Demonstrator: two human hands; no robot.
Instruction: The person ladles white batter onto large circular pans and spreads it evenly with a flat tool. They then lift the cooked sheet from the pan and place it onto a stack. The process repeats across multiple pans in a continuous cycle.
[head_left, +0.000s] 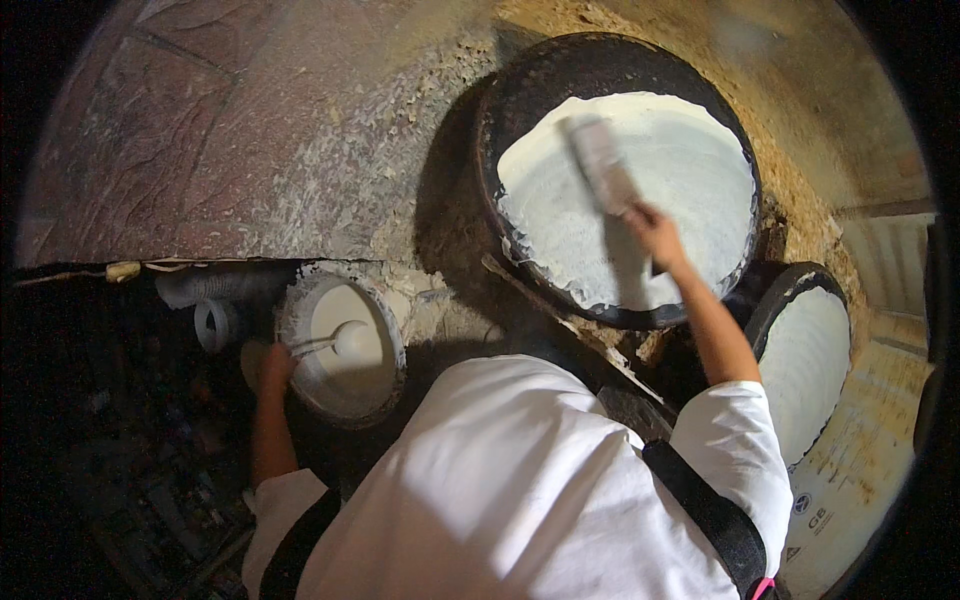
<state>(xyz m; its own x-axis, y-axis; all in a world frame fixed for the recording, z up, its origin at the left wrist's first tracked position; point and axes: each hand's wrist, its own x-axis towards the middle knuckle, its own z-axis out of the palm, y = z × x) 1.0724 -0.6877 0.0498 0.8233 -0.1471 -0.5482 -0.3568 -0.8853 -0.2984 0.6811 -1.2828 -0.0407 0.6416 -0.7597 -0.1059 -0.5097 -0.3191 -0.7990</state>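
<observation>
My right hand (658, 236) grips a long flat spreader (600, 161), blurred, over a large round black griddle (555, 64). A thin layer of white batter (690, 172) covers much of the griddle, with ragged edges along its near rim. At the left, my left hand (277, 365) is closed on the handle of a ladle (350, 340). The ladle's bowl lies over the pale batter in a batter-crusted bucket (399, 352). A pale rounded thing shows dimly beside my left hand; I cannot tell what it is.
A second round griddle (802, 277) with a white layer (806, 367) stands at the right, beside a board bearing print (862, 450). A thin stick (570, 326) lies along the near side of the large griddle. Splattered reddish slabs (225, 150) fill the upper left.
</observation>
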